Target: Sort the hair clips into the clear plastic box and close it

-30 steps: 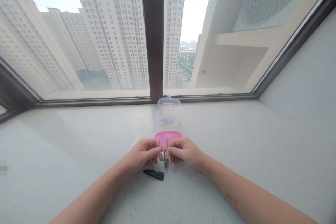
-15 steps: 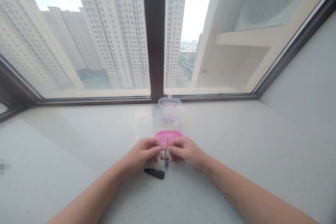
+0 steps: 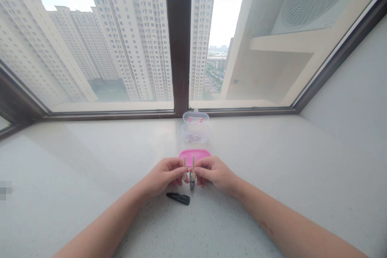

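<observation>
My left hand (image 3: 164, 176) and my right hand (image 3: 213, 173) meet at the middle of a white windowsill, fingers pinched. Between them stands a hair clip (image 3: 190, 171) with two pale prongs pointing up and a dark metal end pointing down; each hand pinches one prong. A black snap hair clip (image 3: 178, 198) lies flat on the sill just in front of my left hand. Right behind my hands lies a pink lid (image 3: 195, 154). Farther back stands a small clear plastic box (image 3: 195, 128) with small items inside.
The speckled white sill (image 3: 90, 177) spreads wide on both sides. A dark window frame (image 3: 177, 40) and glass stand at the back, with tall buildings outside. A white wall (image 3: 356, 96) closes the right side.
Almost nothing differs. Both hands keep their pinch on the clip; the view has shifted up very slightly.
</observation>
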A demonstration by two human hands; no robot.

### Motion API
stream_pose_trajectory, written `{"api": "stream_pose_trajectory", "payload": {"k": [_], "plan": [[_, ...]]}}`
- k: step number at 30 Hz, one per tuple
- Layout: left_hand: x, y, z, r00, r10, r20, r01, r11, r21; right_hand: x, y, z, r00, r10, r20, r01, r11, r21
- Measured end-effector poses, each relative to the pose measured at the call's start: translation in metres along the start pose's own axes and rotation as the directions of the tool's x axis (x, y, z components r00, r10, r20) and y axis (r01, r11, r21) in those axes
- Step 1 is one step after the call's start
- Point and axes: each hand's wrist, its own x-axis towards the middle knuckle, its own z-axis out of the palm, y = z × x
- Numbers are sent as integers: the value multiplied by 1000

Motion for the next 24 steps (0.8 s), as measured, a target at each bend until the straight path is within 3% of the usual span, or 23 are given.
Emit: {"api": "stream_pose_trajectory", "payload": {"k": [24], "plan": [[0, 0, 0, 1000, 1, 5, -1, 1000, -1, 0, 0, 0, 1000, -13, 8, 13, 1000, 16]]}}
